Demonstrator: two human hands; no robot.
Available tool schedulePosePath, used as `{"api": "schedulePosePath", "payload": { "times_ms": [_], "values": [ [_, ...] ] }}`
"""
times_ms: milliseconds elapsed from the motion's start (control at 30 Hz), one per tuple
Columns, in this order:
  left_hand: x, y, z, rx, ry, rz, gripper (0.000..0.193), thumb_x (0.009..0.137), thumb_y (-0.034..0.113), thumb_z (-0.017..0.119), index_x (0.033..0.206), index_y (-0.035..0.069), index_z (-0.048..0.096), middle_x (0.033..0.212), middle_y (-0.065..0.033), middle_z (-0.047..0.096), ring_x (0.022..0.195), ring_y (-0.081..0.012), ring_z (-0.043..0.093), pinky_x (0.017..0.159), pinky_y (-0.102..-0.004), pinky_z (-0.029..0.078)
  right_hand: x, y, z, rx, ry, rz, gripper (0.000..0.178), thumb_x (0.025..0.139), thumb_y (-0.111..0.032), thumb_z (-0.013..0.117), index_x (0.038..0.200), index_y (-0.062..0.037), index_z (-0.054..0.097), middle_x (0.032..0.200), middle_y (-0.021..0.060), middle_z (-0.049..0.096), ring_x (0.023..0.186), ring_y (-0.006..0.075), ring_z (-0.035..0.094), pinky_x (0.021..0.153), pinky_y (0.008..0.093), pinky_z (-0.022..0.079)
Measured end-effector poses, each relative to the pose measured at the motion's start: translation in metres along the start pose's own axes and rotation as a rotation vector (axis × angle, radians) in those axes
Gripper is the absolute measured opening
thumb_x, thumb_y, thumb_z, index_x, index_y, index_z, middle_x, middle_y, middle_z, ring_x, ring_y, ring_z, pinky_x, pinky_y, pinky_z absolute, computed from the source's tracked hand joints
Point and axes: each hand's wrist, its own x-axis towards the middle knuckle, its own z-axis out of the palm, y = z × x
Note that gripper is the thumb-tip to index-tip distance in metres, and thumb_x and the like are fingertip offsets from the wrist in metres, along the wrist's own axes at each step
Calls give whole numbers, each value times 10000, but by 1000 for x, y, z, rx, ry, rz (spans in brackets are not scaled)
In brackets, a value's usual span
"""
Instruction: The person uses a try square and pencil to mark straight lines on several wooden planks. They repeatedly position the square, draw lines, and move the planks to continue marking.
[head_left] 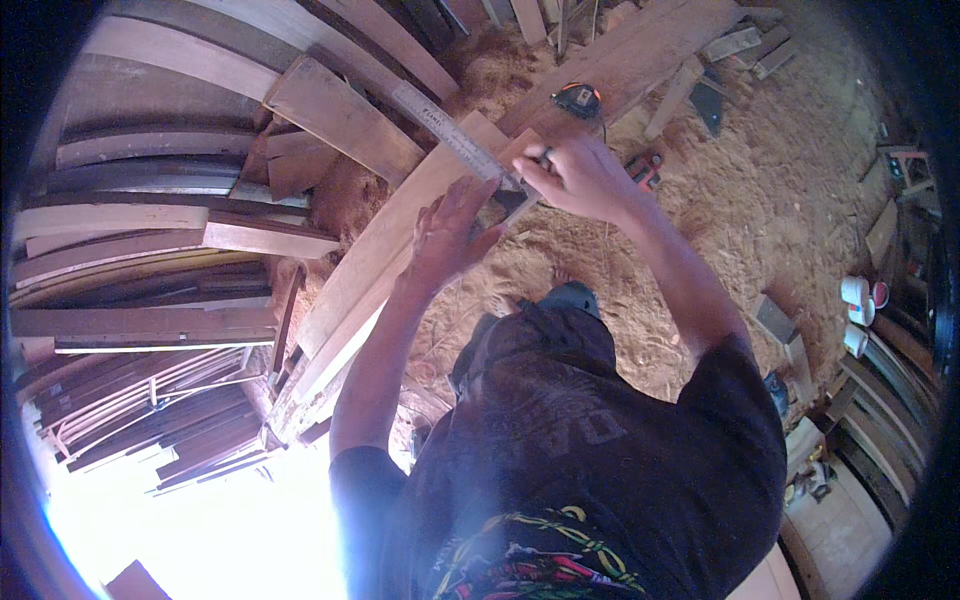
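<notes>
A long pale wooden board (375, 235) slants from the lower left up to the middle. Across its upper end lies a try square with a metal ruler blade (445, 130), its stock partly hidden by my hands. My left hand (450, 235) is closed on the try square near the corner, pressed against the board's edge. Just right of it, my right hand (580, 178) is pinched over the board's end beside the blade; whatever its fingers hold is too small to make out. A black and orange tape measure (577, 98) sits on a wide plank beyond my right hand.
Stacked planks (150, 230) fill the left side. Sawdust (640, 270) covers the ground around my feet. A red and black tool (647, 168) lies right of my right wrist. Offcuts (735, 42) lie at the upper right, and white containers (855, 305) stand at the far right.
</notes>
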Motion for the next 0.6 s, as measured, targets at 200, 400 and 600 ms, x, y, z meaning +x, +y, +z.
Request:
{"api": "schedulePosePath", "payload": {
  "times_ms": [200,400,600],
  "values": [
    [1,3,-3,-21,-53,-44,713,934,431,726,1574,306,436,1540,-211,479,1371,-435,524,1112,-600,412,71,8,26,-112,36,-5,411,983,-361,639,826,11,714,697,244,667,678,453,683,643,526,549],
    [-1,3,1,93,-65,-74,728,922,412,745,1572,288,443,1530,-214,486,1401,-401,507,1126,-577,402,52,24,37,48,292,-99,364,1019,-297,683,815,4,703,555,158,585,458,315,566,477,439,436],
    [3,1,-1,9,-77,-72,717,930,412,742,1573,278,455,1537,-193,491,1426,-385,486,1142,-571,384,11,11,39,110,195,-44,262,1034,-258,669,1010,-11,754,612,111,666,469,233,613,483,402,465]
  ]
}}
